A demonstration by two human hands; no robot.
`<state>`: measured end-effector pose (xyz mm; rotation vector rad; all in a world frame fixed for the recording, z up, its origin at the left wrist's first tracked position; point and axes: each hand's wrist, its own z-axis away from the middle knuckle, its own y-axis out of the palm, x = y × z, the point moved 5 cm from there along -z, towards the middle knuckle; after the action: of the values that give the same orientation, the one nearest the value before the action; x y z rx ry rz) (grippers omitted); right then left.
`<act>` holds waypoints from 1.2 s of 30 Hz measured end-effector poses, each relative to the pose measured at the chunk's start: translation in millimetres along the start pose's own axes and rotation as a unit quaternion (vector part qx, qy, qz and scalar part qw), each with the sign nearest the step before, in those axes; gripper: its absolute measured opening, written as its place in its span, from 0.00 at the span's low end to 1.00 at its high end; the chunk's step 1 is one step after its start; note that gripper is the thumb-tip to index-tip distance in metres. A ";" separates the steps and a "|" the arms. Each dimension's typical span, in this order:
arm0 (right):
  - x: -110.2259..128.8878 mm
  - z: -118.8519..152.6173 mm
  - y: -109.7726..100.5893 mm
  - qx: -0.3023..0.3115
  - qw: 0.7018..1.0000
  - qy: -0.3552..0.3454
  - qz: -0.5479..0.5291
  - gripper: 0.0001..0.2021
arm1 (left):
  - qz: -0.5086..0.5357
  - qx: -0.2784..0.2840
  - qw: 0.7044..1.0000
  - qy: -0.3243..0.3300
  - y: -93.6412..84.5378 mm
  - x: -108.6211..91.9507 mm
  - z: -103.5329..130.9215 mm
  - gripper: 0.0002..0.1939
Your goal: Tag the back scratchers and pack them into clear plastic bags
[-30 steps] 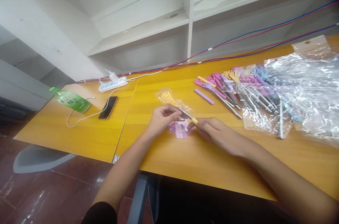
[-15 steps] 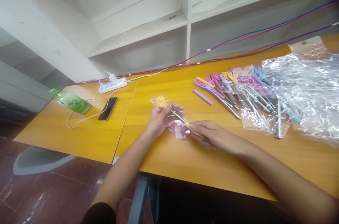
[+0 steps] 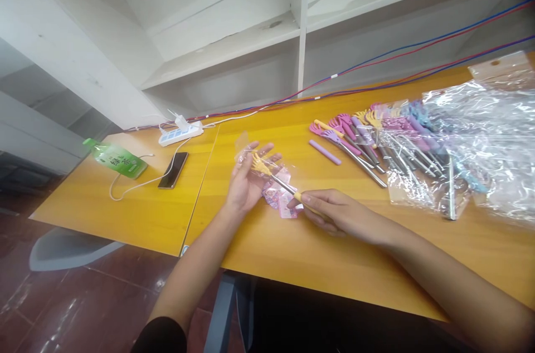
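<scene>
Two bare hands meet over a yellow table (image 3: 259, 244), sharing one scratcher. The right hand (image 3: 334, 211), fingers closed, grips its yellow handle; the left hand (image 3: 246, 183) is open, palm up and fingers spread, beneath the yellow claw of the scratcher (image 3: 282, 182), with one clear bag (image 3: 241, 146) about its fingers. At least two pink cards (image 3: 287, 206) lie on the table below, their print too small to read.

To the right, a pile (image 3: 360, 147) holds more scratchers than can be counted, in pink, purple, yellow and blue, beside a heap of clear bags (image 3: 501, 152). One purple tube (image 3: 325, 152) lies just apart from the pile.

At left are one green bottle (image 3: 121, 161), its label reading "绿茶"; one dark phone (image 3: 173, 170); and one white power strip (image 3: 181, 133). One white cord (image 3: 144, 182) crosses the phone. No brand is legible.
</scene>
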<state>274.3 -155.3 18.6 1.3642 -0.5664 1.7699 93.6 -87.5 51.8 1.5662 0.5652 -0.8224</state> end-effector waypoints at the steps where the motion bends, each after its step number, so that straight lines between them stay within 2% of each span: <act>1: 1.3 -0.2 -0.6 -0.005 1.000 -0.009 0.009 0.35 | 0.000 0.003 1.000 0.010 -0.3 -0.7 -0.3 0.13; 7: 2.9 -3.2 -2.4 -0.026 0.998 -0.042 0.028 0.35 | -0.007 0.030 0.999 0.019 -0.2 5.0 1.1 0.16; 10: 2.3 -4.6 -2.8 -0.049 0.997 -0.050 0.015 0.38 | -0.008 0.036 0.999 0.013 0.9 9.9 3.4 0.15; 13: 2.6 -5.6 -2.8 -0.072 0.995 -0.061 0.014 0.43 | -0.008 0.037 0.999 0.003 3.5 12.5 6.3 0.13; 18: 3.3 -6.2 -2.5 -0.088 0.992 -0.078 0.034 0.43 | 0.009 0.049 0.998 -0.034 12.0 11.9 10.0 0.15; 22: 5.0 -5.1 -3.3 -0.087 0.991 -0.089 0.052 0.40 | -0.001 0.033 0.998 -0.045 12.7 4.1 6.5 0.28; 23: 4.7 -5.1 -3.6 -0.087 0.991 -0.089 0.056 0.40 | -0.007 0.024 0.999 -0.037 11.4 1.0 4.9 0.28; 28: -0.6 -7.2 -4.6 -0.094 0.990 -0.085 0.069 0.43 | -0.037 -0.014 0.999 -0.001 4.4 -6.0 0.9 0.18; 36: -2.3 -9.6 -4.7 -0.122 0.987 -0.083 0.071 0.45 | -0.010 -0.025 1.000 0.003 4.3 3.5 4.9 0.22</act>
<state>272.7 -146.1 12.8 1.3333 -0.9592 1.6426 98.1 -93.3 51.7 1.5205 0.6016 -0.8139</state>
